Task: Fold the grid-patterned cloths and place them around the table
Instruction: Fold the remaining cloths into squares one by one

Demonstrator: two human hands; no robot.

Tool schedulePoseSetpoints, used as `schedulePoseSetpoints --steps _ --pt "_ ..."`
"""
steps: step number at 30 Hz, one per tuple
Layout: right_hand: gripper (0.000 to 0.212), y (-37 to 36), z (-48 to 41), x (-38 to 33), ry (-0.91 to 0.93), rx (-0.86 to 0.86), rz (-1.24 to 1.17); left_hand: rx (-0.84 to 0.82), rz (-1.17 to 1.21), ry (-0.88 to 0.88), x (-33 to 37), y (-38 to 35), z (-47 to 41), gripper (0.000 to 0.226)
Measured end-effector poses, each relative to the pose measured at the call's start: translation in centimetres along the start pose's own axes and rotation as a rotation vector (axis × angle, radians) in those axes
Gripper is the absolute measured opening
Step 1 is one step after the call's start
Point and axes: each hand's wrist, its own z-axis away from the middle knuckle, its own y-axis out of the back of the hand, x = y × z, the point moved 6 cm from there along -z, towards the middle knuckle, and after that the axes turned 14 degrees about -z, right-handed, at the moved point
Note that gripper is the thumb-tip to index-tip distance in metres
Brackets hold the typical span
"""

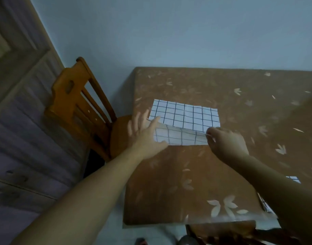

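Observation:
A white grid-patterned cloth (185,114) lies near the left side of the table (222,167), its near edge lifted and folding over toward the far side. My left hand (144,133) pinches the lifted left corner between thumb and index finger, the other fingers spread. At the lifted right corner, my right hand (226,144) pinches the cloth with curled fingers. Part of another grid cloth (294,179) shows beside my right forearm, mostly hidden.
The table has a brown leaf-patterned cover and stands against a pale blue wall. A wooden chair (77,106) sits at the table's left side, a wooden door behind it. More grid cloth (264,204) peeks out at the table's near right edge.

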Motion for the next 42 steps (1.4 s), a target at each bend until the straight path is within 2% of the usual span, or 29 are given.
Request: schedulePoseSetpoints --steps 2,3,5,6,7,9,12,13,15,17,19,21,23,25,27,29,31,33,36,37,39,41,42 --pt "0.013 1.1 -0.2 -1.7 0.147 0.014 0.065 0.007 -0.092 -0.201 3.1 1.3 -0.2 0.092" --pt "0.011 1.6 -0.3 -2.4 0.200 0.027 0.063 -0.024 -0.096 -0.251 4.6 1.7 -0.2 0.088" --pt "0.005 3.0 0.3 -3.5 0.289 0.090 -0.002 -0.047 -0.027 -0.230 6.7 2.6 0.0 0.057" --pt "0.009 3.7 0.7 -3.6 0.290 0.143 -0.057 0.002 0.023 -0.199 7.2 3.0 0.0 0.032" --pt "0.016 4.5 1.1 -3.1 0.247 0.197 -0.123 0.013 0.091 -0.166 7.5 3.2 0.0 0.018" --pt "0.041 5.4 2.2 -1.1 0.061 0.267 -0.245 -0.048 0.246 -0.096 7.9 2.5 -0.1 0.039" --pt "0.069 5.8 5.1 2.0 -0.169 0.323 -0.416 -0.115 0.611 0.038 9.7 3.2 0.4 0.036" --pt "0.072 5.7 6.1 2.5 -0.186 0.334 -0.452 -0.130 0.732 0.093 10.4 3.7 0.5 0.028" --pt "0.073 5.0 8.1 3.0 -0.183 0.314 -0.452 -0.132 0.919 0.186 11.7 4.8 0.8 0.033" --pt "0.058 3.0 9.7 3.4 -0.242 0.237 -0.507 -0.117 1.067 0.285 12.4 5.1 0.8 0.041" --pt "0.032 0.5 10.8 3.3 -0.381 0.088 -0.680 -0.113 1.249 0.381 12.7 5.4 1.0 0.054" --pt "0.030 -2.3 12.2 2.9 -0.582 -0.088 -0.914 -0.116 1.430 0.457 12.9 5.0 1.3 0.060" --pt "0.033 -4.8 14.4 1.3 -0.877 -0.332 -1.308 -0.123 1.580 0.513 12.8 4.6 2.1 0.042" --pt "0.051 -6.2 15.5 -1.4 -0.989 -0.555 -1.749 -0.125 1.696 0.585 12.5 3.9 3.3 0.024" --pt "0.054 -6.0 14.9 -2.4 -0.982 -0.556 -2.068 -0.132 1.770 0.620 12.0 2.9 4.7 0.027" --pt "0.040 -5.5 13.9 -1.9 -0.957 -0.414 -2.235 -0.147 1.787 0.627 11.3 2.2 6.5 0.020" --pt "0.020 -4.8 12.7 -0.1 -0.914 -0.255 -2.129 -0.176 1.690 0.650 10.1 1.1 8.2 0.008" --pt "0.015 -3.9 11.5 2.4 -0.939 -0.142 -1.926 -0.258 1.552 0.642 8.8 -0.1 9.7 0.006" --pt "0.033 -1.2 9.5 5.1 -0.865 -0.041 -1.760 -0.311 1.469 0.620 7.2 -1.3 10.9 0.008" --pt "0.032 0.1 9.1 5.3 -0.791 0.014 -1.720 -0.303 1.469 0.619 6.8 -1.7 11.1 0.011" --pt "0.026 1.5 8.8 5.2 -0.639 0.032 -1.683 -0.292 1.446 0.621 6.2 -2.7 11.3 0.020" --pt "0.027 0.2 9.9 5.4 -0.658 0.004 -1.624 -0.327 1.407 0.650 6.1 -4.2 11.8 0.028" --pt "0.026 -1.5 10.8 6.0 -0.728 -0.018 -1.551 -0.360 1.377 0.669 6.1 -5.2 12.1 0.031"
